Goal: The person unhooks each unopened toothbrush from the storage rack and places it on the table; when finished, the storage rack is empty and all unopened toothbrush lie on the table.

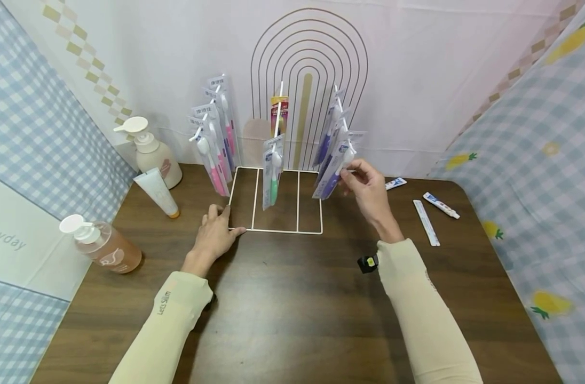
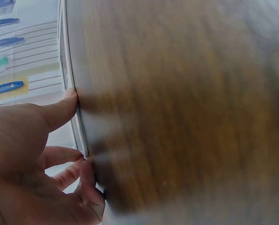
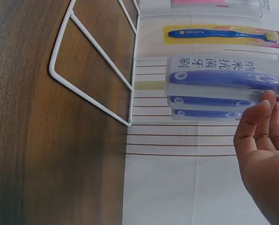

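A white wire display rack stands on the table, packaged toothbrushes hanging from its three hooks. My left hand holds the rack's front left corner, thumb along the front bar and curled fingers at the side bar. On the right hook hang several purple toothbrushes in clear packs. The front purple toothbrush is pinched at its edge by my right hand, thumb and fingertips showing in the right wrist view. A green toothbrush hangs at the front of the middle hook, a yellow-backed blue toothbrush behind it. Pink toothbrushes hang on the left hook.
On the left stand a cream pump bottle, a white tube and an amber pump bottle. At right lie a toothpaste tube, a slim white packet and another small tube. A patterned cloth backs the table.
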`<state>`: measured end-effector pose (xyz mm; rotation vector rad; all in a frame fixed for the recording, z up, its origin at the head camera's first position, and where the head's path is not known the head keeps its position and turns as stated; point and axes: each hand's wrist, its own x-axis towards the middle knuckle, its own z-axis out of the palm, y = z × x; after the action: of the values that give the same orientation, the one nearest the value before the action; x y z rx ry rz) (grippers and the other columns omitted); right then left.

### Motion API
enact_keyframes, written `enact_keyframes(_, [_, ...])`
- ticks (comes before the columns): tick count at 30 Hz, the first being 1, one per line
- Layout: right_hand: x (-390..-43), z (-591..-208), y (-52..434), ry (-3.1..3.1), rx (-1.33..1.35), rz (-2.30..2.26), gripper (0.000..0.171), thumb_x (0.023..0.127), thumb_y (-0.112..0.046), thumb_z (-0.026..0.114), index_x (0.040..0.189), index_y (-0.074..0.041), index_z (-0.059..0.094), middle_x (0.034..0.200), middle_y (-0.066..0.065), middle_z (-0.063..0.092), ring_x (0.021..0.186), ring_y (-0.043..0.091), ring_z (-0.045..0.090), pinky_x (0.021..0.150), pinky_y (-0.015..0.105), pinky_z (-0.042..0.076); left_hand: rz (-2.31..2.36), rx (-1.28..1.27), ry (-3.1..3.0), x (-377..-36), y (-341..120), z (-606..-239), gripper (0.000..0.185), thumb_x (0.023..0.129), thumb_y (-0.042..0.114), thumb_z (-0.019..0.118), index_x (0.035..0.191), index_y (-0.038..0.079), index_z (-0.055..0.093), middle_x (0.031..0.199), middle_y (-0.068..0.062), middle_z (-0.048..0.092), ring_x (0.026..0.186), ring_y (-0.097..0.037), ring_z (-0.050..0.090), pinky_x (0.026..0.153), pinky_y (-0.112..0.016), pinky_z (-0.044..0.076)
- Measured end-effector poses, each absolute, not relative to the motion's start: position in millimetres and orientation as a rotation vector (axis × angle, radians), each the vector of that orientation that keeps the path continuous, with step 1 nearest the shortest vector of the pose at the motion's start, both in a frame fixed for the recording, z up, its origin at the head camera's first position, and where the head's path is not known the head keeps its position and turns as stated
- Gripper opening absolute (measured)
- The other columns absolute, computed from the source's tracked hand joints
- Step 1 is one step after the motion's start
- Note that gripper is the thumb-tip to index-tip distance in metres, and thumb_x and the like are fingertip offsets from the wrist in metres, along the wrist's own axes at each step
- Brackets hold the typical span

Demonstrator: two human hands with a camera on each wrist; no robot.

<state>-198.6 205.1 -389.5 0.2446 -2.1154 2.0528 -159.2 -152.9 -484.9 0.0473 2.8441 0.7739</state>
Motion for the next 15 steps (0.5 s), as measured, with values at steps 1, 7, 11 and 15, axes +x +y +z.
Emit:
enact_keyframes(1, [-198.4,-389.3,205.8,-2.117,0.242,2.043,0.030,0.109,0.010,0.067,0.099,-0.018,0.073,0.085,-0.012,0.075,0.076,0.002,0.068,0.066,0.020,0.057,0.775,0.047,2.843,-159.5,-152.6,-485.3,0.086,0.114,0.039,0.072,0.175,-0.009,0.035,0.168,-0.033,0.036,0.137,-0.054,0.050,0.114,-0.066,0.050])
enact_keyframes(7, [-198.2,-389.8,210.4,-2.111,0.237,2.003,0.018,0.110,0.007,0.068,0.104,-0.009,0.073,0.088,-0.014,0.075,0.078,0.001,0.070,0.066,0.019,0.057,0.811,0.050,2.849,-160.1,-154.3,-489.6,0.087,0.113,0.039,0.075,0.174,-0.009,0.036,0.168,-0.034,0.037,0.134,-0.055,0.050,0.111,-0.068,0.050])
enact_keyframes(11, [-198.3,-390.4,213.9,-2.101,0.221,2.001,0.006,0.110,0.005,0.069,0.108,0.001,0.072,0.089,-0.015,0.075,0.081,0.003,0.072,0.067,0.019,0.058,0.831,0.054,2.850,-161.3,-156.4,-491.9,0.087,0.112,0.039,0.076,0.173,-0.009,0.038,0.167,-0.035,0.037,0.134,-0.056,0.049,0.111,-0.069,0.050])
enact_keyframes(15, [-198.2,-391.2,218.3,-2.073,0.197,2.025,0.010,0.111,0.004,0.068,0.105,-0.003,0.073,0.089,-0.015,0.077,0.082,0.005,0.073,0.068,0.020,0.059,0.845,0.051,2.841,-162.7,-157.1,-493.9,0.088,0.111,0.040,0.076,0.174,-0.009,0.037,0.167,-0.034,0.036,0.135,-0.056,0.049,0.111,-0.069,0.050])
